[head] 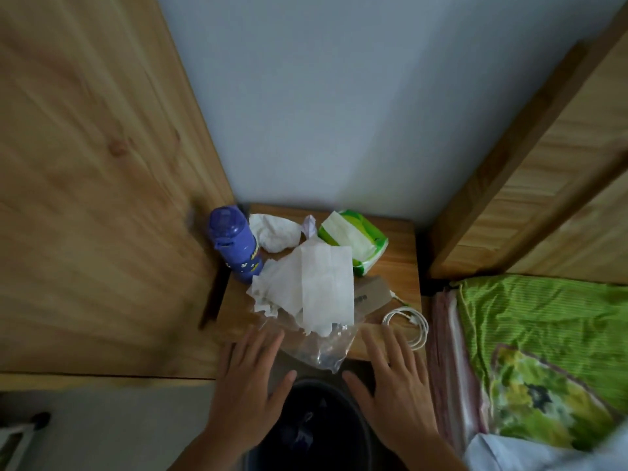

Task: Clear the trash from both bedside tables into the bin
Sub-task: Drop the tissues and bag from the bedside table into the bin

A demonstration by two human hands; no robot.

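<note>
Wedged between wooden panels at frame centre, the desk (401,266) carries flat white tissues (312,287) over a clear plastic bag (319,348). Both lie just above the left hand (249,382) and right hand (390,382), fingers spread, holding nothing, flanking the bin (306,426) at the bottom; the left seems marginally nearer.

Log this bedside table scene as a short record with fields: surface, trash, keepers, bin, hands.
surface: wooden bedside table against the wall
trash: flat white tissues, crumpled tissue, clear plastic bag overhanging the front edge
keepers: blue water bottle, green tissue pack, white cable
bin: dark bin below the table edge
hands: left hand and right hand open, holding nothing
</note>
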